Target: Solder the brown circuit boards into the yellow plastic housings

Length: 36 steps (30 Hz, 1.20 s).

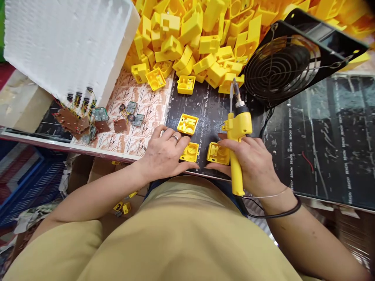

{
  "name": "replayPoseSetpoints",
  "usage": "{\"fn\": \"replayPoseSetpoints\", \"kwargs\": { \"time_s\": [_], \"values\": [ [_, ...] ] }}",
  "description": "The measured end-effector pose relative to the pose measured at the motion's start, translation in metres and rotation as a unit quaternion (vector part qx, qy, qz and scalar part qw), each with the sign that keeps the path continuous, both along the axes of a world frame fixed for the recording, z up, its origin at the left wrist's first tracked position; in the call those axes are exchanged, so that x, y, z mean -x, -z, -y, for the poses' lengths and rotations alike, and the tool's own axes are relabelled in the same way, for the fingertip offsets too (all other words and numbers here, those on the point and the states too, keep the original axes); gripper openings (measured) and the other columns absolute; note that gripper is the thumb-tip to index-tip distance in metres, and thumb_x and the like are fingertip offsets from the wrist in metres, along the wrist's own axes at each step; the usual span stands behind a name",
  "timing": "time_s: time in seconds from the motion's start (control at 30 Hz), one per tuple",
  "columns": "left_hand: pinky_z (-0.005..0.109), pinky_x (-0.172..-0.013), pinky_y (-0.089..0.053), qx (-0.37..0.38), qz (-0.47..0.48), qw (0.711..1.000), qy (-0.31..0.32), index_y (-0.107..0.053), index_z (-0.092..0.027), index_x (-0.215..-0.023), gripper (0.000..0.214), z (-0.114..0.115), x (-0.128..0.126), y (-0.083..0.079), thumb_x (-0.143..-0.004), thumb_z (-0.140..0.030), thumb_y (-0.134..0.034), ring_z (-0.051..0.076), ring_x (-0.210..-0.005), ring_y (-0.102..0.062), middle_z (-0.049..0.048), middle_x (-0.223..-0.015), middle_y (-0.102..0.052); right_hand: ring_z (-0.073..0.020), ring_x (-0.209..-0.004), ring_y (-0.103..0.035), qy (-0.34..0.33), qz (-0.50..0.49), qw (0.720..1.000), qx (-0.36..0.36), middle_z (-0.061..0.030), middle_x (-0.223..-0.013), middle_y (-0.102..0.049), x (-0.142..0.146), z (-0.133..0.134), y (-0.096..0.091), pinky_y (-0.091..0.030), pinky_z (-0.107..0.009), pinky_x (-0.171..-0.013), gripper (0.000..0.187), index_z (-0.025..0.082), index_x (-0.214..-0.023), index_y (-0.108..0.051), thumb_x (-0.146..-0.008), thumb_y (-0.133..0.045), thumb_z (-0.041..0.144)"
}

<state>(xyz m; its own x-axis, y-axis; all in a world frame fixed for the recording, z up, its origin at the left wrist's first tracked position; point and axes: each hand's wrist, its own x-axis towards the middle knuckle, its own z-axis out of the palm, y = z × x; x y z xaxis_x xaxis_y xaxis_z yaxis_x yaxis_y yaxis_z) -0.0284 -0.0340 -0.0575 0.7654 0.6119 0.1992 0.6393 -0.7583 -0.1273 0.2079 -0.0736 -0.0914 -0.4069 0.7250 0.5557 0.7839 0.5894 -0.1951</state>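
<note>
My right hand [254, 164] is closed round the yellow handle of a soldering gun [238, 128], its metal tip pointing away from me. The fingertips of that hand also touch a yellow plastic housing [218, 153] on the black mat. My left hand [165, 152] lies over the bench edge with fingers curled, touching a second yellow housing [190, 152]. A third open housing [187, 124] sits just beyond my left fingers.
A big heap of yellow housings [199, 35] fills the back of the bench. A black fan [287, 58] leans at the right. A white foam block [67, 43] stands at the left, with small circuit boards and wires [88, 121] below it. Blue crates [26, 183] sit lower left.
</note>
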Motion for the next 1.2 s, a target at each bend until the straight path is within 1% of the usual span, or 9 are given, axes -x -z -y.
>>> {"fn": "replayPoseSetpoints", "kwargs": {
  "time_s": [0.17,0.33,0.5,0.7,0.8,0.93,1.03,1.1,1.2],
  "values": [
    [0.047,-0.083,-0.045,0.024,0.054,0.998,0.015,-0.065,-0.012,-0.108,0.087,-0.005,0.004,-0.001,-0.075,-0.088,-0.038,0.03,-0.087,-0.06,0.0138,-0.091,-0.067,-0.0248,-0.086,-0.064,-0.007,-0.002,1.0,0.011,-0.0127,-0.114,-0.066,0.001,0.003,0.0,-0.044,-0.04,-0.076,0.041,0.017,-0.114,-0.052,-0.093,-0.059,0.051],
    [0.041,-0.101,-0.043,0.134,0.092,0.987,0.01,-0.054,-0.01,-0.124,0.059,-0.004,0.042,-0.017,-0.085,-0.054,-0.06,0.029,-0.117,-0.057,0.0172,-0.128,-0.061,-0.028,-0.109,-0.062,-0.054,-0.09,0.993,0.047,-0.0133,-0.117,-0.063,0.01,0.003,0.001,-0.046,-0.044,-0.097,0.05,0.017,-0.119,-0.048,-0.085,-0.071,0.046],
    [0.038,-0.092,-0.046,0.105,0.058,0.993,0.005,-0.054,-0.009,-0.127,0.042,-0.001,0.057,-0.019,-0.092,-0.032,-0.056,0.024,-0.1,-0.065,0.0125,-0.109,-0.07,-0.0227,-0.093,-0.066,-0.112,-0.076,0.99,0.041,-0.0058,-0.096,-0.065,0.033,-0.006,0.006,-0.052,-0.04,-0.086,0.033,0.02,-0.118,-0.048,-0.093,-0.063,0.037],
    [0.047,-0.083,-0.045,0.022,-0.109,0.991,-0.068,-0.068,-0.016,-0.111,0.058,-0.007,0.046,-0.028,-0.089,-0.065,-0.047,0.029,-0.081,-0.064,0.0117,-0.085,-0.069,-0.0223,-0.09,-0.067,-0.085,-0.076,0.992,0.049,-0.0065,-0.093,-0.065,0.007,-0.003,0.006,-0.053,-0.031,-0.071,0.035,0.018,-0.118,-0.05,-0.089,-0.068,0.028],
    [0.05,-0.085,-0.044,0.011,-0.145,0.985,-0.096,-0.07,-0.013,-0.087,0.077,-0.014,0.027,-0.032,-0.084,-0.081,-0.033,0.033,-0.092,-0.062,0.0163,-0.085,-0.068,-0.0247,-0.093,-0.066,-0.062,-0.08,0.994,0.046,-0.0112,-0.104,-0.065,-0.004,0.003,0.007,-0.054,-0.034,-0.073,0.043,0.016,-0.121,-0.049,-0.087,-0.071,0.029],
    [0.05,-0.084,-0.045,0.048,-0.167,0.978,-0.112,-0.07,-0.009,-0.091,0.09,-0.016,0.015,-0.037,-0.077,-0.089,-0.031,0.035,-0.097,-0.06,0.0192,-0.089,-0.069,-0.0239,-0.086,-0.066,-0.055,-0.076,0.995,0.031,-0.0112,-0.106,-0.065,-0.005,0.005,0.011,-0.054,-0.036,-0.072,0.043,0.017,-0.122,-0.049,-0.087,-0.07,0.031],
    [0.046,-0.084,-0.048,0.088,-0.163,0.981,-0.059,-0.062,-0.009,-0.122,0.08,-0.009,0.024,-0.044,-0.082,-0.077,-0.047,0.035,-0.103,-0.061,0.0196,-0.113,-0.067,-0.023,-0.084,-0.066,-0.063,-0.077,0.995,0.029,-0.0099,-0.102,-0.065,-0.006,0.004,0.013,-0.053,-0.034,-0.069,0.039,0.018,-0.121,-0.05,-0.088,-0.069,0.03],
    [0.041,-0.087,-0.049,0.115,-0.161,0.98,0.003,-0.051,-0.016,-0.139,0.064,-0.005,0.032,-0.048,-0.088,-0.054,-0.058,0.032,-0.112,-0.059,0.0156,-0.135,-0.057,-0.0223,-0.084,-0.066,-0.065,-0.077,0.994,0.029,-0.0075,-0.096,-0.065,-0.007,0.003,0.014,-0.052,-0.033,-0.068,0.04,0.019,-0.121,-0.051,-0.088,-0.07,0.03],
    [0.035,-0.083,-0.05,0.148,-0.176,0.973,0.022,-0.052,-0.023,-0.137,0.048,-0.008,0.041,-0.05,-0.091,-0.035,-0.059,0.026,-0.104,-0.062,0.0099,-0.128,-0.062,-0.0227,-0.085,-0.066,-0.064,-0.079,0.994,0.029,-0.0046,-0.086,-0.063,-0.007,0.002,0.015,-0.052,-0.033,-0.068,0.039,0.019,-0.121,-0.051,-0.088,-0.07,0.029]
  ]
}}
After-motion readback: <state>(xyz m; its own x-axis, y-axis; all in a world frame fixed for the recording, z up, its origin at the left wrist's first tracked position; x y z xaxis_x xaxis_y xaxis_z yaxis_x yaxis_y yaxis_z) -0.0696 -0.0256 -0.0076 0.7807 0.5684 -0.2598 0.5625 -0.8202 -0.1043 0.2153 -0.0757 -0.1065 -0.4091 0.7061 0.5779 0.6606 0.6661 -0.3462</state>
